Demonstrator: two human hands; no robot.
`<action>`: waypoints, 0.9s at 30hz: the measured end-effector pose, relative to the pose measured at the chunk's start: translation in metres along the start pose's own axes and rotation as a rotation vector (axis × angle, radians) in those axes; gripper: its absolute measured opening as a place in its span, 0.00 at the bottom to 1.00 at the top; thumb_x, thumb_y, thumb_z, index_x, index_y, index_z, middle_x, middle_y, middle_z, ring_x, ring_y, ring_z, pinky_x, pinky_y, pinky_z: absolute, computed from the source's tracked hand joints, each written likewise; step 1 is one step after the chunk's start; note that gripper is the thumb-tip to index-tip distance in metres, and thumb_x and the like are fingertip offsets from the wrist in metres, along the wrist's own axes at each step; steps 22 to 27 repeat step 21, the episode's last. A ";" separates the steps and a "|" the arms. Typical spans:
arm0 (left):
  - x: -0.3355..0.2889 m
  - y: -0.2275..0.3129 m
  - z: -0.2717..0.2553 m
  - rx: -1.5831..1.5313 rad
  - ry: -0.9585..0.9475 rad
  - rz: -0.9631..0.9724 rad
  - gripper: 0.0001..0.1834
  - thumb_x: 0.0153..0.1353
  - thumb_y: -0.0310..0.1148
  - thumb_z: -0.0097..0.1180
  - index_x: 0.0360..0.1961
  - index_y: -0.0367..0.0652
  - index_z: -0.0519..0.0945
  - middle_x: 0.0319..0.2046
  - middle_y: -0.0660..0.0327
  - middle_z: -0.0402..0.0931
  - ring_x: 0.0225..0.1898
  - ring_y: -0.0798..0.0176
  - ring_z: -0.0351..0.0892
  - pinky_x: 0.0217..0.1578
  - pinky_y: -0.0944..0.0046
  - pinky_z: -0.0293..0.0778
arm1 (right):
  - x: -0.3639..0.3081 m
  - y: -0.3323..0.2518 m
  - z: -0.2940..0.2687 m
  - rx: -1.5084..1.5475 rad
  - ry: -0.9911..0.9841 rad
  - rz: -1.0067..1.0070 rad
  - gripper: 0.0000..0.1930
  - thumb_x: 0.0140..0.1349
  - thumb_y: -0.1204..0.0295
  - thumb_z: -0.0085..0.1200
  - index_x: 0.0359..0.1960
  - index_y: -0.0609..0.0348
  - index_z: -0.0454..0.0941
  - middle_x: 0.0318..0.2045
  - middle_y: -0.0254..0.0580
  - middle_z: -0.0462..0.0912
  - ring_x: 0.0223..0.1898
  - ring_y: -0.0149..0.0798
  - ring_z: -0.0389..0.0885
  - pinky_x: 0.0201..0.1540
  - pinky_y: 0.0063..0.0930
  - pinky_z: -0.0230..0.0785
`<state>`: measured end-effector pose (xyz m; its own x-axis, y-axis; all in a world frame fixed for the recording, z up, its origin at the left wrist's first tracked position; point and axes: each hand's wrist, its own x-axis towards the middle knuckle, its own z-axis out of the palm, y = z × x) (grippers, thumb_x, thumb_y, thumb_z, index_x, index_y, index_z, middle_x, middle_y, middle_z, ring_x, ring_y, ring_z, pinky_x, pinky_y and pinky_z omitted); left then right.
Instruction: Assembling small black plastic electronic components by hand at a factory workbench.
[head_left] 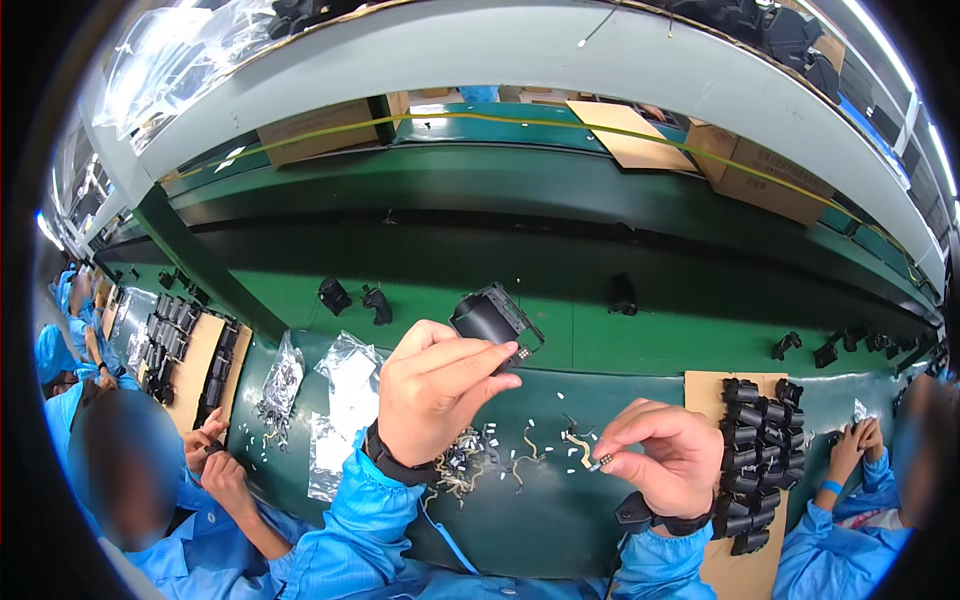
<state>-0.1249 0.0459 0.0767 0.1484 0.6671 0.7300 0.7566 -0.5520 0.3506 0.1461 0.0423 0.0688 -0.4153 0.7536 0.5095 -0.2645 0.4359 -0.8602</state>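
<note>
My left hand (440, 380) is raised over the bench and grips a black plastic housing (487, 318) between thumb and fingers. The housing is tilted, with a rounded side and a frame-like edge; a small part with gold contacts shows beside my fingertips. To the right, my right hand (665, 455) pinches a short yellowish cable with a small connector (597, 463), held apart from the housing. Below my left hand lies a pile of small cables with connectors (460, 470). A few loose cables (530, 440) and white bits are scattered between my hands.
Rows of black housings (750, 450) stand on cardboard at right. Clear plastic bags (345, 390) lie at left. More black parts (334, 295) sit along the green ledge. Co-workers' hands (225, 470) work at both sides. A grey shelf beam (480, 65) crosses above.
</note>
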 end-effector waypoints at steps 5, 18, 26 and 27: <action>-0.003 -0.035 0.031 -0.105 -0.083 -0.090 0.17 0.50 0.32 0.78 0.43 0.41 0.91 0.37 0.54 0.90 0.36 0.52 0.84 0.41 0.57 0.79 | 0.013 0.056 0.011 0.097 -0.137 0.294 0.07 0.63 0.81 0.65 0.42 0.67 0.87 0.35 0.47 0.90 0.36 0.41 0.89 0.42 0.31 0.81; -0.044 -0.116 0.107 -0.091 -0.161 -0.663 0.14 0.57 0.41 0.75 0.41 0.46 0.92 0.30 0.50 0.87 0.29 0.55 0.87 0.32 0.57 0.79 | 0.011 0.110 0.036 -0.389 -0.591 0.502 0.06 0.69 0.73 0.63 0.44 0.62 0.86 0.35 0.43 0.91 0.37 0.40 0.90 0.43 0.32 0.81; -0.054 -0.136 0.113 -0.225 -0.169 -0.676 0.19 0.60 0.40 0.75 0.50 0.45 0.90 0.36 0.51 0.90 0.37 0.53 0.91 0.42 0.59 0.83 | 0.010 0.112 0.039 -0.043 -0.490 0.615 0.06 0.71 0.72 0.62 0.45 0.60 0.86 0.37 0.40 0.91 0.38 0.39 0.89 0.45 0.31 0.81; -0.054 -0.136 0.113 -0.225 -0.169 -0.676 0.19 0.60 0.40 0.75 0.50 0.45 0.90 0.36 0.51 0.90 0.37 0.53 0.91 0.42 0.59 0.83 | 0.010 0.112 0.039 -0.043 -0.490 0.615 0.06 0.71 0.72 0.62 0.45 0.60 0.86 0.37 0.40 0.91 0.38 0.39 0.89 0.45 0.31 0.81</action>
